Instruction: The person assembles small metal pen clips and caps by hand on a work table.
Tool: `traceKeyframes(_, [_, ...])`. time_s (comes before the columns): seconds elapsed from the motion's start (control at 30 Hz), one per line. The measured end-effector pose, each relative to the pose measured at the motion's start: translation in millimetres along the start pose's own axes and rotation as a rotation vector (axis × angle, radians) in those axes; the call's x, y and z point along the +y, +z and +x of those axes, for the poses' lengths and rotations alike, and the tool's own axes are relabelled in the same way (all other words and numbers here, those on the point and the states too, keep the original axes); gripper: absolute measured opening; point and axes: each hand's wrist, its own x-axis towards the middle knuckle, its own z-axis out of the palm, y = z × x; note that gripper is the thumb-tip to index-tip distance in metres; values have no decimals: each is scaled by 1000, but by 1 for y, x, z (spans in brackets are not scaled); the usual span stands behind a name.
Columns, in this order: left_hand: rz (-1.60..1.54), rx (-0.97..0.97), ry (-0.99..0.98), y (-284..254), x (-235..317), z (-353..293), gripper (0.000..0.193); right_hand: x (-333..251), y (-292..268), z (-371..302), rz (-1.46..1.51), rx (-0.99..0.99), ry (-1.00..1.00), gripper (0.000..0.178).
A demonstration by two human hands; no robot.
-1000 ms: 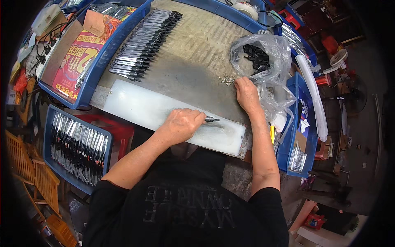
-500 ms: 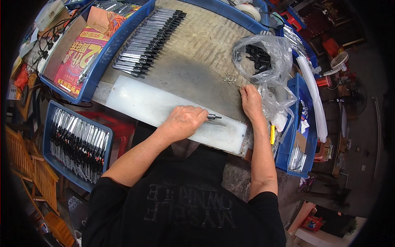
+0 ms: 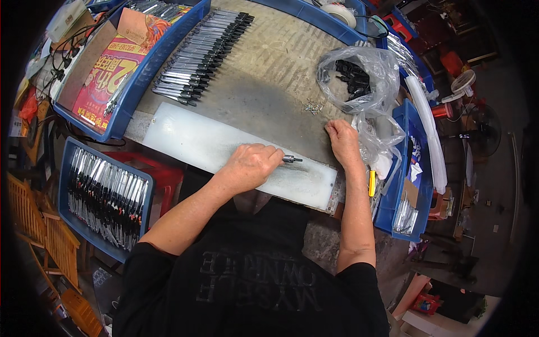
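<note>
**One pen held steady above the white board, fingertips gathered near the metal parts**

Closest to the body, a dark-tipped pen [image 3: 292,159] is gripped in the curled left hand [image 3: 251,167], its end pointed rightward above the white board [image 3: 185,132]; the rest of the barrel is hidden by the fingers. Beyond the board's right end, the right hand [image 3: 343,140] is held just above the worktable [image 3: 275,73], its thumb and forefinger pressed together; whether anything is pinched there cannot be told. Just past those fingertips, small metal parts [image 3: 312,106] are heaped, and beside them black pieces [image 3: 353,81] are held in a clear plastic bag [image 3: 384,70].

The step in hand is judged to be the handling of small parts beside a steadied pen. For the next move, a fine pinch and careful lining-up at the dark tip seem to be called for.

Farther off, a row of pens [image 3: 202,53] is laid out beside a blue tray [image 3: 154,67].
</note>
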Motion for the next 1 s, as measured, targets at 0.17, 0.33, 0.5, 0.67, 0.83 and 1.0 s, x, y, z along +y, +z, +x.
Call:
traceKeyframes(0.17, [-10, 4, -6, -1, 1, 0, 14, -3, -3, 1, 15, 7, 54, 11])
traceKeyframes(0.33, [0, -9, -6, 1, -1, -1, 14, -2, -4, -1, -24, -11, 14, 10])
traceKeyframes(0.5, [-5, -12, -5, 1, -2, -1, 13, -2, -1, -5, -47, 10, -49, 7])
traceKeyframes(0.67, [-5, -6, -6, -2, 0, 0, 13, 0, 3, -2, -114, 8, -132, 4])
traceKeyframes(0.83, [22, -11, 0, 2, -1, -1, 13, 2, 7, -2, -217, -12, -102, 8])
traceKeyframes(1.0, [17, 1, -3, 0, 0, -1, 13, -7, 8, -1, -262, -10, 1, 9])
